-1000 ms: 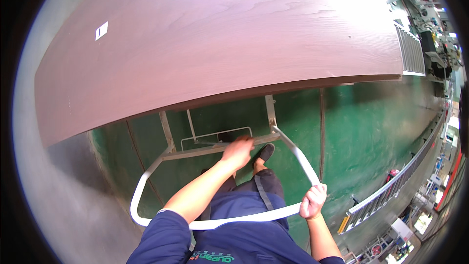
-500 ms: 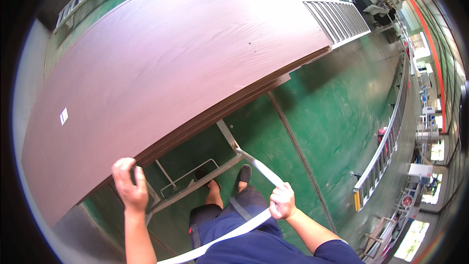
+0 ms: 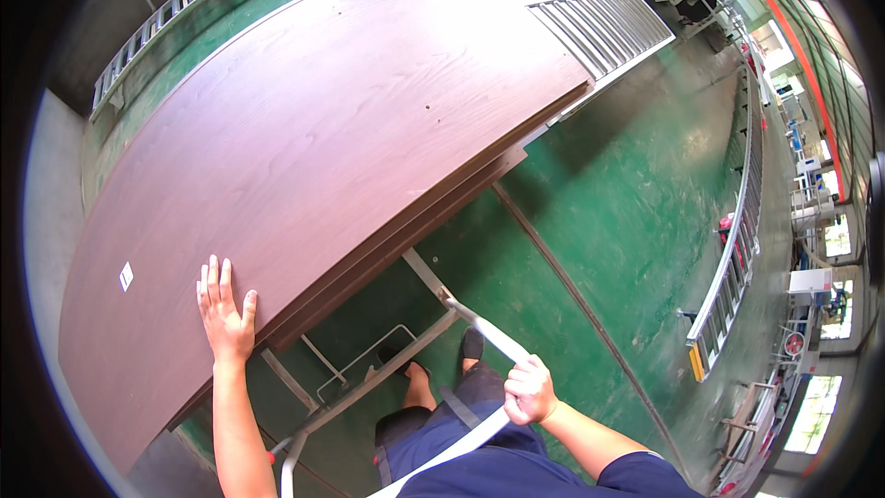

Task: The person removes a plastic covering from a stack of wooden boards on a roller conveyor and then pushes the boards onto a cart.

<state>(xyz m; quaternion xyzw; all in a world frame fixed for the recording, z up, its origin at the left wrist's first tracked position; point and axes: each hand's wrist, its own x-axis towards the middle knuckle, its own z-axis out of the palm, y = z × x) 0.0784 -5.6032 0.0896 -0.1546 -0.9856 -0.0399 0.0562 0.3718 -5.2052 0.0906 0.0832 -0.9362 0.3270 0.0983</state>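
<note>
A stack of large brown wood-grain boards (image 3: 350,129) fills the left and middle of the view, a small white label (image 3: 126,276) stuck on the top one. My left hand (image 3: 224,311) lies on the top board near its close edge, fingers stretched out and nothing held. At the lower middle, my right hand (image 3: 530,390) is wrapped round a pale metal push handle (image 3: 499,337). This curved bar passes in front of my body and joins the metal frame of a cart (image 3: 387,361) low beside the boards.
Beyond the boards' right end stands a roller conveyor (image 3: 608,32). Another conveyor track (image 3: 728,267) curves along the right, with machines behind it. A further roller track (image 3: 175,14) runs at the far left. A dark groove (image 3: 590,314) crosses the green floor (image 3: 636,212).
My left hand has gone from hovering half-curled at the boards' edge to lying flat on the top board. My right hand keeps its grip on the handle. The view has shifted slightly.
</note>
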